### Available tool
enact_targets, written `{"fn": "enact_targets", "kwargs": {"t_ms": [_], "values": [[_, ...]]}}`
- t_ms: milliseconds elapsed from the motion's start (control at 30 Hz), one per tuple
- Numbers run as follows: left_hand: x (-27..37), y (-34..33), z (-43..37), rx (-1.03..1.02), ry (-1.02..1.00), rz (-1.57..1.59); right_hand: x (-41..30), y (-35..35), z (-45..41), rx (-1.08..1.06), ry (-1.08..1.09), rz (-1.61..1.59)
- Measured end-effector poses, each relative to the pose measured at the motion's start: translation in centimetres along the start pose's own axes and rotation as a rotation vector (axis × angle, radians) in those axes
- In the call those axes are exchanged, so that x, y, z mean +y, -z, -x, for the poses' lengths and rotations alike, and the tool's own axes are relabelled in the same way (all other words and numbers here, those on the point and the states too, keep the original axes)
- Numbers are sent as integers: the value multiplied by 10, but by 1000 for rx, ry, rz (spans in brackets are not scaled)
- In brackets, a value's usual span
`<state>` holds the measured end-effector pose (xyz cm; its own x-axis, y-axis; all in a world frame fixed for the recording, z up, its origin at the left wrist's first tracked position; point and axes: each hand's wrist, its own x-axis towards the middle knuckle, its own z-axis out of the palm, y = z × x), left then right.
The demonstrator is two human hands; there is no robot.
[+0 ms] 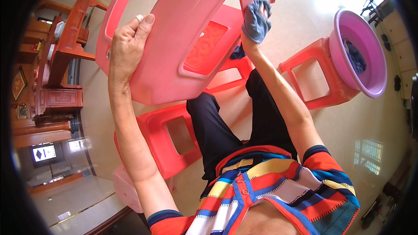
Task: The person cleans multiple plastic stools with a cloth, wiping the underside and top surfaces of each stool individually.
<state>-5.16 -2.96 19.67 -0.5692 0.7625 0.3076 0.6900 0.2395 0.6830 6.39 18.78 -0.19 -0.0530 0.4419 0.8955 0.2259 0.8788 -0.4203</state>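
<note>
A large pink plastic stool (169,49) is tilted up in front of me, its side panels with cut-out openings facing me. My left hand (129,45) grips its left edge, thumb on the near panel. A white wrap or band shows on one finger. My right hand (263,9) holds a damp-looking blue-grey cloth (256,26) against the stool's right edge, beside an opening. The cloth covers most of that hand. Through the openings the stool's red patterned underside or seat (205,50) shows. A dark cloth (237,53) appears behind its lower right edge.
A purple basin (339,55) with dark cloth (354,57) inside rests on a red stool (310,78) to the right. Another red stool (156,140) stands by my left leg. Carved wooden furniture (62,98) lines the left side. Glossy tiles (339,150) cover the floor.
</note>
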Motion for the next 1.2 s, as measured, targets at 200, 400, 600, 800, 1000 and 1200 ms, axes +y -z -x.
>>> {"fn": "enact_targets", "kwargs": {"t_ms": [200, 400, 600, 800, 1000, 1200], "values": [[4, -4, 0, 33, 18, 37, 9, -18, -27, 116, 92, 157], [1, -5, -5, -23, -13, -26, 3, -8, 56, 2, -246, -76], [2, -5, 1, 40, 10, 52, -110, 23, 117, -232, -481, -196], [3, 1, -3, -60, 62, -63, -140, 31, 134, -252, -463, -319], [4, -4, 1, 18, -27, 46, -68, 25, 108, -138, -13, -329], [3, -8, -6, 3, -78, 3, -38, 6, 78, -197, -694, -690]]}}
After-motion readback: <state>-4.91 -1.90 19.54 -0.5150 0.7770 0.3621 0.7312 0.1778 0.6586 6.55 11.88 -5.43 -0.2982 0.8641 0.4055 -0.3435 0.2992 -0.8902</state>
